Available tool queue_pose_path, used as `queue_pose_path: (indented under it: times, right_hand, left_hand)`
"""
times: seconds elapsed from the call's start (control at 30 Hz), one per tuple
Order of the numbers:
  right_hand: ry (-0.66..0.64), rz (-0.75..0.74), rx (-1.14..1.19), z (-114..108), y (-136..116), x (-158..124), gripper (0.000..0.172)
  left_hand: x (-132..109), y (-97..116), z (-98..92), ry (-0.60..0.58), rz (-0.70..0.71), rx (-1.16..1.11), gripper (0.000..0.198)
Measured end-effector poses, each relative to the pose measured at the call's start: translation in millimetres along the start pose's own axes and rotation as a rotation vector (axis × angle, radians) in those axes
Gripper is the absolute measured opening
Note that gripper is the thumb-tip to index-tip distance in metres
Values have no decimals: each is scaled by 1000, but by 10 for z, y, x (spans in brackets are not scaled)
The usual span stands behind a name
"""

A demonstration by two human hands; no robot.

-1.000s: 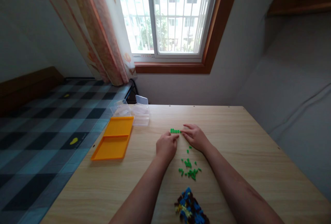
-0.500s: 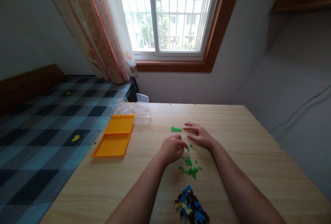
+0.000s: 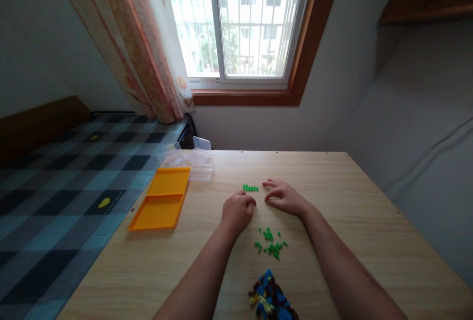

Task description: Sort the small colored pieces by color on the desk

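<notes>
A row of small green bricks point(image 3: 250, 188) stands on the wooden table, two of them longer than the others. My left hand point(image 3: 237, 211) is just below this row, its fingers curled together; what they hold, if anything, is hidden. Right of the row rests my right hand point(image 3: 287, 197). Its thumb and index finger come together low at the tabletop while the other fingers reach forward; I cannot make out anything between the tips. Nearer to me, between my forearms, lies a loose scatter of green bricks point(image 3: 274, 249).
A pile of blue, brown and yellow bricks point(image 3: 271, 295) lies at the near edge of view. To the left are an orange two-part tray point(image 3: 158, 213) and clear plastic boxes point(image 3: 201, 172). Beyond the table's left edge is a bed with a checked cover point(image 3: 74, 201).
Two loose green bricks between my hands no longer show. My left hand has drawn left, away from that spot. The fingers of my right hand have closed in lower at the table.
</notes>
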State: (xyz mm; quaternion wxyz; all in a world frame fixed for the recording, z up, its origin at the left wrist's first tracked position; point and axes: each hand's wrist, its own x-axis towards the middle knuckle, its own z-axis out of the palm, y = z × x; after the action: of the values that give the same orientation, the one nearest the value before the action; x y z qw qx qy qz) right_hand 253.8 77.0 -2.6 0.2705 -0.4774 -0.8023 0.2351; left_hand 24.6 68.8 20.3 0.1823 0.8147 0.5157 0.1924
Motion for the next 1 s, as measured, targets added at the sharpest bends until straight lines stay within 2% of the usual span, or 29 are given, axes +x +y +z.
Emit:
queue_pose_path:
  times: [0.13, 0.3, 0.4, 0.57, 0.77, 1.0]
  right_hand:
    - [204, 32, -91, 127, 6, 83, 12]
    - [314, -23, -60, 195, -16, 97, 14]
    - [302, -51, -16, 177, -25, 70, 16]
    - [259, -24, -119, 170, -39, 78, 18]
    - [270, -10, -173, 208, -78, 109, 20]
    - [329, -25, -111, 208, -79, 106, 22]
  left_hand:
    - [13, -2, -20, -3, -42, 5, 27]
    - [8, 10, -20, -17, -54, 1, 30]
    - [9, 4, -19, -9, -56, 3, 27]
    - [14, -6, -24, -14, -68, 5, 26]
    - [17, -26, -1, 21, -49, 0, 27]
    - [13, -24, -6, 12, -49, -17, 26]
